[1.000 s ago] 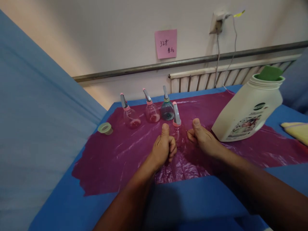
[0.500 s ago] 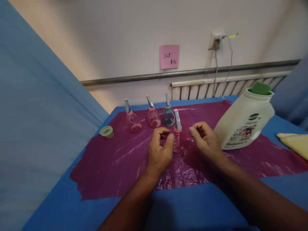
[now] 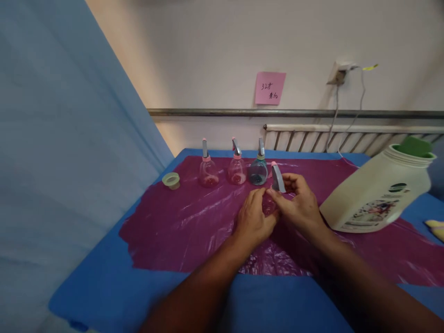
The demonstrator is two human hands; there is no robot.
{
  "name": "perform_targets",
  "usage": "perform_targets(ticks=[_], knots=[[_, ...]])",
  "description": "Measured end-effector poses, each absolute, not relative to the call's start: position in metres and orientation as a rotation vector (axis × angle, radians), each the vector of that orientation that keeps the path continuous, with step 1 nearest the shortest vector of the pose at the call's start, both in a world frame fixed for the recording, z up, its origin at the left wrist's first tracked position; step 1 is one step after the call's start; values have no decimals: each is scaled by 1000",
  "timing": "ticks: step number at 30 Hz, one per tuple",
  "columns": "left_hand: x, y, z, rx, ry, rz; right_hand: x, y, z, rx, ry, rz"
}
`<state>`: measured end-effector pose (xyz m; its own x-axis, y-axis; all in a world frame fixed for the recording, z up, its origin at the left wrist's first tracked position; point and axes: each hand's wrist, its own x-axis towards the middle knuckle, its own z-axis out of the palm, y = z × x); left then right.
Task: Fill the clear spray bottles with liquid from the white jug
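Observation:
A small clear pink bottle with a grey pump nozzle (image 3: pixel 276 179) stands on the magenta plastic sheet (image 3: pixel 194 222). My left hand (image 3: pixel 253 221) wraps its fingers round the bottle's left side. My right hand (image 3: pixel 299 206) closes on it from the right, fingers near the nozzle. The bottle's body is mostly hidden between the two hands. Behind them stand three more small pump bottles in a row: a pink one (image 3: pixel 208 172), a second pink one (image 3: pixel 237 169) and a bluish one (image 3: pixel 258 169).
A large white jug with a green top (image 3: pixel 379 196) leans on the sheet at right. A pale green cap (image 3: pixel 171 180) lies at the sheet's left edge. A yellow cloth (image 3: pixel 437 227) shows at far right. Blue fabric rises at left; a radiator and a pink note sit behind.
Both hands went from thumbs-up fists, through loosely curled fingers, to closing on the front pump bottle. The camera view has shifted to the left.

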<state>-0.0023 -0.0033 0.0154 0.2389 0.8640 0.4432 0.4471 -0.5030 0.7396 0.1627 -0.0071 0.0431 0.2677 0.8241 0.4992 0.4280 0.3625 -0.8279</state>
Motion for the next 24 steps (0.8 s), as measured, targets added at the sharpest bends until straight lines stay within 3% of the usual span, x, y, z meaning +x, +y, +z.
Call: perform_targets(ticks=[16,24], knots=[[-3,-2,14,2045,1117,1177,164,-12,37,-1240,-1328,356],[-4,-6,21,1999,1165,1127,168,-18,38,-1144,-1396,594]])
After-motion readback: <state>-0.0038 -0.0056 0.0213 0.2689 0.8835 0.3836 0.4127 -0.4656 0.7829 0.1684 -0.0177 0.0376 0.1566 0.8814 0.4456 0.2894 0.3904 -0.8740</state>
